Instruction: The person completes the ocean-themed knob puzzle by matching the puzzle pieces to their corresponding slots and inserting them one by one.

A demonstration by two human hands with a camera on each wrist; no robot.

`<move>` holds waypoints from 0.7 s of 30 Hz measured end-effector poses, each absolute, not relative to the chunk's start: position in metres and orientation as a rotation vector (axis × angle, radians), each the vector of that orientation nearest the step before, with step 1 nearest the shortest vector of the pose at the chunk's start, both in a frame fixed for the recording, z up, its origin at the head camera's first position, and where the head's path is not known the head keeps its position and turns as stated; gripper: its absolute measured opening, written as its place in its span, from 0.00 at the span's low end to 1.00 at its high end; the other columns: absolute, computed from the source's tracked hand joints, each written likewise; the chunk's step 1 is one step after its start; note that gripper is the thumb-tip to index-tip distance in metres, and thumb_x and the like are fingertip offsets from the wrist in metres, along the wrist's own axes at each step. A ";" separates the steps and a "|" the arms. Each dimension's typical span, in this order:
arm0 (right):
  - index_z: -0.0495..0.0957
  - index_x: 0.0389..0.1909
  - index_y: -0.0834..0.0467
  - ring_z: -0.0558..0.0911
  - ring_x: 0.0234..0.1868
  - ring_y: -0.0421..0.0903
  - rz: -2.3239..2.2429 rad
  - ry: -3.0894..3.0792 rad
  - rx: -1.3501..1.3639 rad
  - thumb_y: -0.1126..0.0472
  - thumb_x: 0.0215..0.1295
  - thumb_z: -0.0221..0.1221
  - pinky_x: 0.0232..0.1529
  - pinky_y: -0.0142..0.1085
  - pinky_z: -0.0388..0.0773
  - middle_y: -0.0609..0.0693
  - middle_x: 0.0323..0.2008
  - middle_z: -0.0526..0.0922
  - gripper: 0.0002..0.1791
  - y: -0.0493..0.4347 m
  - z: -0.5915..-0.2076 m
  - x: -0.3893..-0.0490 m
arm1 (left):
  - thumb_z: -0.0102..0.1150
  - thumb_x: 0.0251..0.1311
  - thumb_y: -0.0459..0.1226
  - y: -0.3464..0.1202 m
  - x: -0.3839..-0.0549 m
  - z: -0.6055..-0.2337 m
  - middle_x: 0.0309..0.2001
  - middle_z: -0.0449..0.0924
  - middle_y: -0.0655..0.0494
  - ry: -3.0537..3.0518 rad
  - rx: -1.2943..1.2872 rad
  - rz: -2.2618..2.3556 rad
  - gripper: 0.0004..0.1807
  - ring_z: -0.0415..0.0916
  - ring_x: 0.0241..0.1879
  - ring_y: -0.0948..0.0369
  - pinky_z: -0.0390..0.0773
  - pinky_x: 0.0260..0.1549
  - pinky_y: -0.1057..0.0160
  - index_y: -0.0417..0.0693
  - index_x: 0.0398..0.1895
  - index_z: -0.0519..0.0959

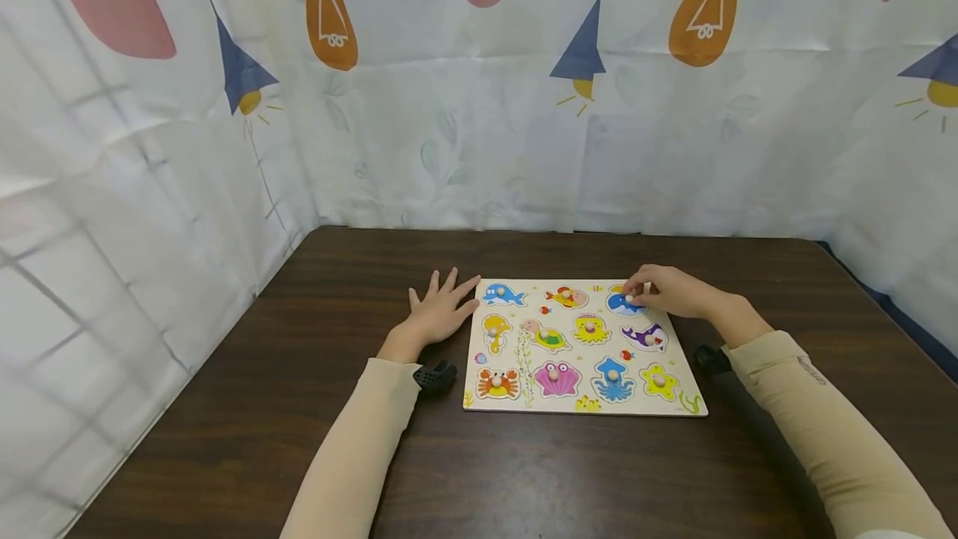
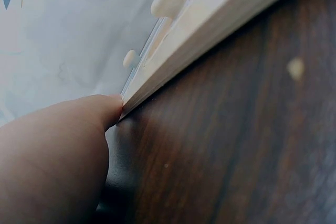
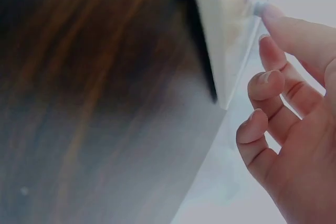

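A wooden peg puzzle board (image 1: 524, 356) with sea-animal pieces lies flat on the table. My left hand (image 1: 434, 318) rests at its upper left corner with fingers spread, and the thumb (image 2: 107, 109) touches the board's edge in the left wrist view. At the upper right corner, my right hand (image 1: 674, 291) pinches the knob of a blue puzzle piece (image 1: 619, 304), which the fingers partly cover. The thumb meets that small knob (image 3: 259, 8) in the right wrist view, while the other fingers are curled below it.
Other knobbed pieces sit in the board, among them a blue whale (image 1: 503, 295), a crab (image 1: 498, 383), a pink shell (image 1: 557, 378) and a yellow star (image 1: 659, 382). The dark wooden table (image 1: 359, 273) extends around the board, with a patterned curtain (image 1: 479, 148) behind it.
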State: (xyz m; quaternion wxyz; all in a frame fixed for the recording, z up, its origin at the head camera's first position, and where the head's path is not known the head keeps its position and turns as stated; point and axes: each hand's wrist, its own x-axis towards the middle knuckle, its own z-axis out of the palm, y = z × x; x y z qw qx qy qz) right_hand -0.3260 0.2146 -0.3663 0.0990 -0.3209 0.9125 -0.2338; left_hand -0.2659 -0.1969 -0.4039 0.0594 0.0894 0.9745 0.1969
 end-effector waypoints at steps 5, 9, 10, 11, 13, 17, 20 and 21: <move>0.82 0.56 0.63 0.74 0.39 0.49 -0.729 2.771 -0.906 0.65 0.72 0.62 0.40 0.41 0.76 0.53 0.42 0.78 0.14 0.218 -0.361 -0.319 | 0.39 0.80 0.56 -0.197 -0.267 -0.405 0.83 0.37 0.44 2.945 0.269 0.607 0.33 0.25 0.79 0.39 0.25 0.66 0.24 0.64 0.84 0.52; 0.80 0.58 0.64 0.72 0.38 0.49 -0.765 2.859 -0.899 0.63 0.74 0.61 0.38 0.41 0.74 0.53 0.42 0.77 0.16 0.223 -0.354 -0.314 | 0.39 0.80 0.56 -0.198 -0.268 -0.405 0.83 0.37 0.44 2.948 0.261 0.619 0.33 0.25 0.79 0.39 0.26 0.66 0.24 0.63 0.84 0.52; 0.80 0.59 0.65 0.72 0.38 0.49 -0.773 2.879 -0.899 0.63 0.74 0.61 0.38 0.42 0.74 0.54 0.43 0.78 0.16 0.225 -0.352 -0.312 | 0.39 0.80 0.56 -0.199 -0.268 -0.405 0.83 0.37 0.44 2.946 0.262 0.625 0.33 0.25 0.79 0.39 0.25 0.66 0.24 0.63 0.84 0.52; 0.79 0.59 0.65 0.72 0.38 0.50 -0.783 2.895 -0.893 0.63 0.75 0.61 0.38 0.44 0.74 0.56 0.44 0.78 0.17 0.226 -0.352 -0.310 | 0.39 0.80 0.56 -0.200 -0.268 -0.405 0.83 0.37 0.44 2.943 0.263 0.625 0.34 0.25 0.79 0.39 0.26 0.66 0.24 0.63 0.84 0.52; 0.78 0.61 0.66 0.75 0.42 0.53 -0.807 2.922 -0.870 0.62 0.76 0.59 0.43 0.48 0.77 0.59 0.48 0.79 0.18 0.228 -0.352 -0.307 | 0.39 0.80 0.56 -0.204 -0.268 -0.404 0.83 0.37 0.43 2.935 0.267 0.641 0.34 0.25 0.79 0.38 0.25 0.65 0.24 0.62 0.84 0.52; 0.74 0.66 0.67 0.77 0.54 0.63 -0.869 2.959 -0.781 0.59 0.79 0.56 0.54 0.59 0.77 0.67 0.59 0.76 0.22 0.232 -0.354 -0.302 | 0.40 0.80 0.55 -0.216 -0.267 -0.398 0.82 0.35 0.40 2.913 0.265 0.724 0.34 0.26 0.79 0.35 0.25 0.64 0.23 0.58 0.84 0.51; 0.68 0.71 0.67 0.72 0.63 0.69 -0.871 2.999 -0.687 0.54 0.82 0.52 0.60 0.65 0.70 0.70 0.67 0.70 0.27 0.235 -0.354 -0.301 | 0.41 0.81 0.54 -0.229 -0.264 -0.392 0.82 0.32 0.39 2.886 0.255 0.810 0.35 0.25 0.78 0.34 0.26 0.64 0.22 0.57 0.84 0.50; 0.66 0.73 0.67 0.69 0.66 0.70 -0.858 3.010 -0.655 0.52 0.82 0.51 0.62 0.67 0.67 0.71 0.70 0.67 0.29 0.236 -0.354 -0.302 | 0.40 0.81 0.53 -0.233 -0.263 -0.390 0.82 0.32 0.39 2.881 0.252 0.829 0.35 0.25 0.78 0.34 0.26 0.64 0.22 0.57 0.84 0.49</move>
